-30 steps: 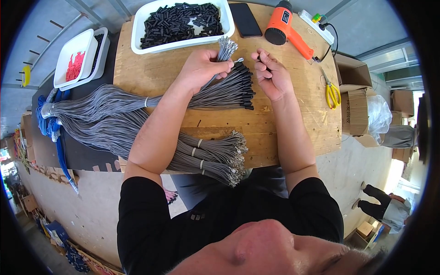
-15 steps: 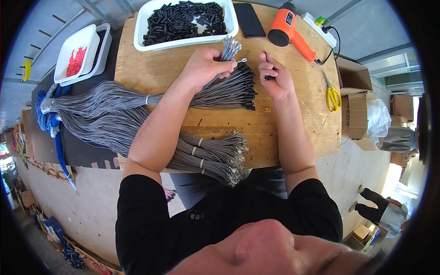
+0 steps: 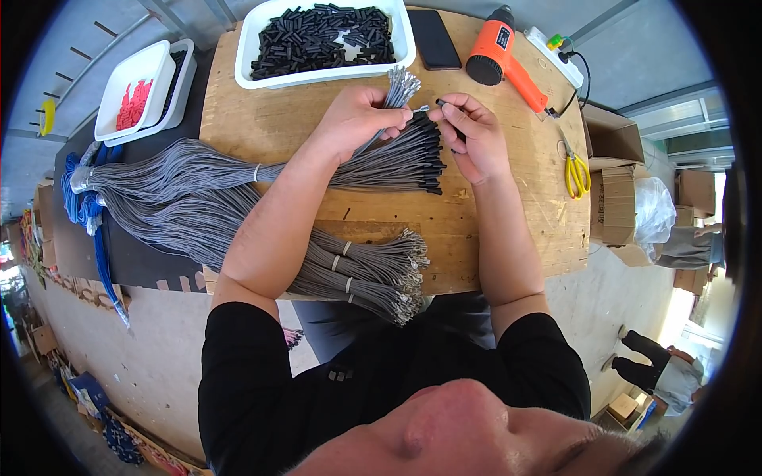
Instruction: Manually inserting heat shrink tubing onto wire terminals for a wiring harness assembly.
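Note:
My left hand [image 3: 367, 119] is closed round a bunch of grey wires [image 3: 402, 86] whose metal terminals stick up past the fingers. One wire end with its terminal [image 3: 421, 109] juts out to the right of my thumb. Just beside it, my right hand [image 3: 473, 135] pinches a short black sleeve [image 3: 441, 103] between thumb and finger. Another dark piece shows against its curled fingers. Below both hands lies a fan of grey wires with black sleeves [image 3: 432, 155] on their ends. Nearer me rest tied bundles with bare metal terminals [image 3: 406, 274].
A white tray [image 3: 317, 78] of loose black sleeves stands at the back, with a dark phone [image 3: 434, 38] beside it. An orange heat gun [image 3: 508, 59], a power strip [image 3: 556, 57] and yellow-handled scissors [image 3: 577, 173] lie on the right. Stacked white trays [image 3: 131, 87] hold red pieces at left.
My right hand has moved left and slightly up, bringing the black sleeve close to the jutting terminal. The left hand keeps its hold on the wires.

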A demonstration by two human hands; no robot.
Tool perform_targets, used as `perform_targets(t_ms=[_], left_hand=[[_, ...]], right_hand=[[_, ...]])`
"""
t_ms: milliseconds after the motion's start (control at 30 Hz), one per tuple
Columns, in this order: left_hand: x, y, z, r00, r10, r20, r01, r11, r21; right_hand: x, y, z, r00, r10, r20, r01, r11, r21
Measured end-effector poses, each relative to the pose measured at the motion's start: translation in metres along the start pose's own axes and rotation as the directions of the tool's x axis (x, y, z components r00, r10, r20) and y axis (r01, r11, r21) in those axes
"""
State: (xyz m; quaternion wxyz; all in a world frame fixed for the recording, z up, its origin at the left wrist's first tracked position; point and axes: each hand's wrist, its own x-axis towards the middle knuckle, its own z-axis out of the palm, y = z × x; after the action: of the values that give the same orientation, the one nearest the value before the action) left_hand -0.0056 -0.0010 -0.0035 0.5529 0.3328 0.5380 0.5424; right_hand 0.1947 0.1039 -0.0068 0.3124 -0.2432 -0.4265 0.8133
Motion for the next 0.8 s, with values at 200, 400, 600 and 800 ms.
perform_targets(t_ms=[200, 400, 600, 800], left_hand=[[0.000, -0.002, -0.002, 0.999, 0.030, 0.011, -0.030, 0.999, -0.018], [-0.001, 0.000, 0.000, 0.999, 0.034, 0.025, -0.033, 0.999, -0.013], [-0.002, 0.002, 0.001, 1.000, 0.017, 0.011, -0.016, 0.999, -0.036], [-0.004, 0.004, 0.002, 1.000, -0.010, 0.016, 0.011, 0.998, -0.058]], right_hand=[[-0.001, 0.002, -0.001, 0.999, -0.031, -0.034, 0.029, 0.998, -0.061], [-0.004, 0.005, 0.002, 0.998, -0.052, -0.035, 0.048, 0.993, -0.111], [-0.004, 0.007, 0.002, 0.995, -0.091, -0.051, 0.083, 0.987, -0.140], [-0.006, 0.008, 0.007, 0.983, -0.176, -0.054, 0.161, 0.964, -0.210]])
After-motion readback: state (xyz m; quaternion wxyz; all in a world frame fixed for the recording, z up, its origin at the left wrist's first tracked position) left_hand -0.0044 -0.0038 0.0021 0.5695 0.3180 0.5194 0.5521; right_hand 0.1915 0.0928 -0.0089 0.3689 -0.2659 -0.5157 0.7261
